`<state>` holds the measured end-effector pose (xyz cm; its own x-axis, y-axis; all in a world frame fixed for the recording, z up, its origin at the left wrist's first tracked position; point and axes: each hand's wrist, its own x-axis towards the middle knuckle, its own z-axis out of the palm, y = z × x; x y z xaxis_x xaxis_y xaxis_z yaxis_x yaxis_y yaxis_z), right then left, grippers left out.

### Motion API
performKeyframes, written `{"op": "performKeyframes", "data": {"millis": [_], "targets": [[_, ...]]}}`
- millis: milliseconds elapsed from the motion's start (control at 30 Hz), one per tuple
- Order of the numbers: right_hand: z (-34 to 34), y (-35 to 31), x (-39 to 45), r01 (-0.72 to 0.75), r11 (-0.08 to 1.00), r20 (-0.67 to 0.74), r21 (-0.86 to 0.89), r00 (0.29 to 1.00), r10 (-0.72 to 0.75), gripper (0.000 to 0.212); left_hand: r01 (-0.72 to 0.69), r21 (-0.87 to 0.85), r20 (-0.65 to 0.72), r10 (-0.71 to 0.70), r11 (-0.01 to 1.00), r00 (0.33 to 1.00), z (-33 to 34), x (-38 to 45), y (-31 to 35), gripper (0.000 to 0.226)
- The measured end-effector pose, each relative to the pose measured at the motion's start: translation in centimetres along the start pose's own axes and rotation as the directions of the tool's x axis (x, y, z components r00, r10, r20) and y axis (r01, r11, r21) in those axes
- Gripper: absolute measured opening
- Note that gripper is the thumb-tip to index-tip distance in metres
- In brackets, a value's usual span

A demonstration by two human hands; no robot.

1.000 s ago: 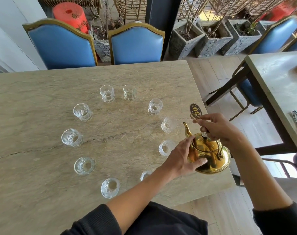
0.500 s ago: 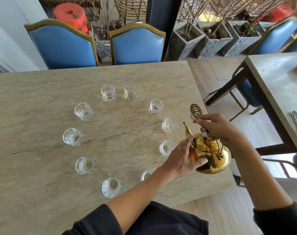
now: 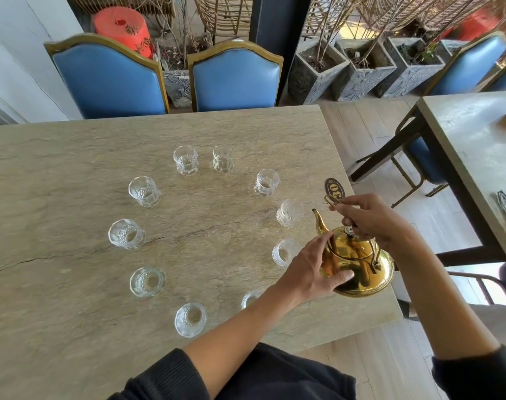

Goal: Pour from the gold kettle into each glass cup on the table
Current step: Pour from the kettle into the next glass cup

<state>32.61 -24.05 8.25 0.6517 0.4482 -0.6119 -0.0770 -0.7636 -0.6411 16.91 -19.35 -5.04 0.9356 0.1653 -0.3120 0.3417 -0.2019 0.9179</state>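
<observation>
Gold kettle (image 3: 358, 264) near table (image 3: 73, 168) right edge, both hands gripping.

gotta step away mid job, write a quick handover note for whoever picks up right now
Right hand: gripping the gold kettle's wire handle from above.
Left hand: cupped against the kettle's body on the spout side, steadying it.
Kettle: at the right edge of the stone table, upright, spout pointing towards the cups; whether it is lifted off the table cannot be told.
Cups: ten glass cups in a ring; nearest to the spout are one at and one at. One is partly hidden by the left forearm.
Done: no pouring visible; fill levels unclear.
Left: pour into every cup.
</observation>
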Motion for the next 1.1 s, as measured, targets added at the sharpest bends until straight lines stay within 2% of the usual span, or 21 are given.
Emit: {"op": "performKeyframes", "data": {"millis": [1100], "targets": [[0.05, -0.21, -0.22, 0.012, 0.999, 0.000, -0.036, 1.000, -0.012, 0.021, -0.009, 0.007, 0.003, 0.009, 1.000, 1.000, -0.49, -0.55, 0.51, 0.102]]}}
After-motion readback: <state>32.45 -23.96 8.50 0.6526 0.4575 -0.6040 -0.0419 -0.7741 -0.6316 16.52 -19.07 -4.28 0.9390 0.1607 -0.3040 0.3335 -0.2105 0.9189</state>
